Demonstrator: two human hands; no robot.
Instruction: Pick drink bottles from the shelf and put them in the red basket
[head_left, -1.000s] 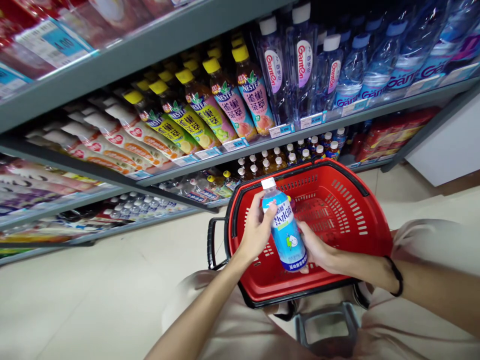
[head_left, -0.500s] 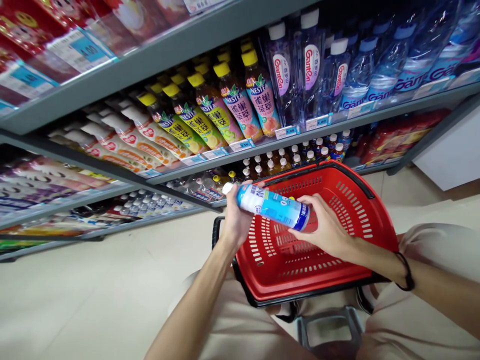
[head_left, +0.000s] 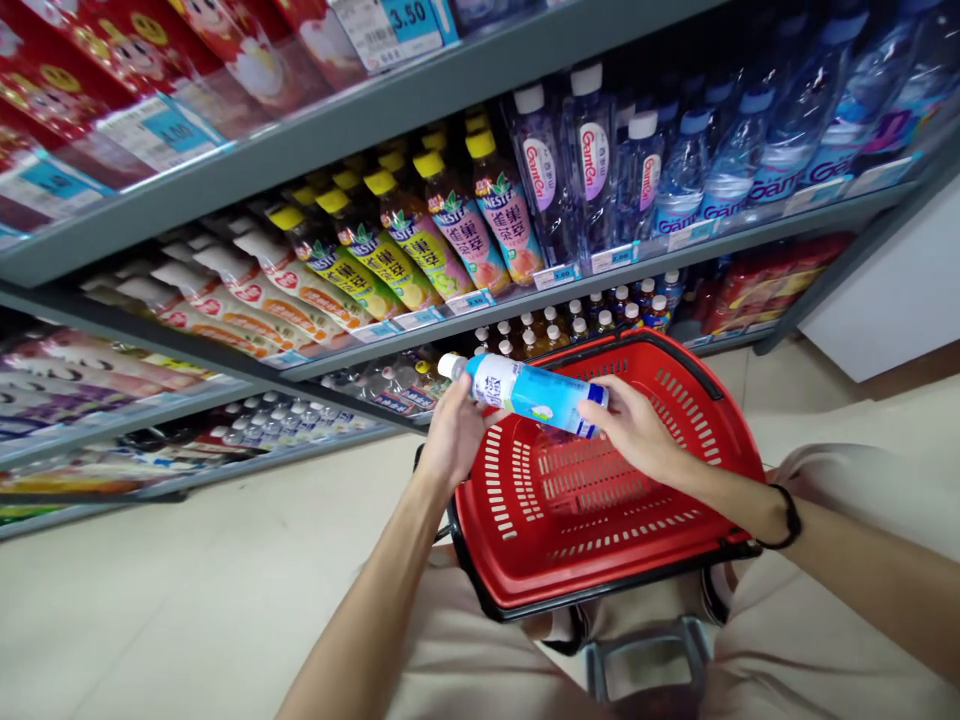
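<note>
A shopper's left hand (head_left: 459,437) and right hand (head_left: 636,432) grip opposite ends of a blue-labelled drink bottle (head_left: 525,392), held sideways above the rim of a red shopping basket (head_left: 660,520), with the white cap pointing toward shelves of Nestea bottles (head_left: 420,245) and water bottles (head_left: 600,170).

This is a shop aisle: grey shelves (head_left: 420,95) carry rows of bottled tea (head_left: 450,225) and water bottles (head_left: 592,180), price tags (head_left: 555,275) line the shelf edges, and a red shopping basket (head_left: 720,440) sits below.
</note>
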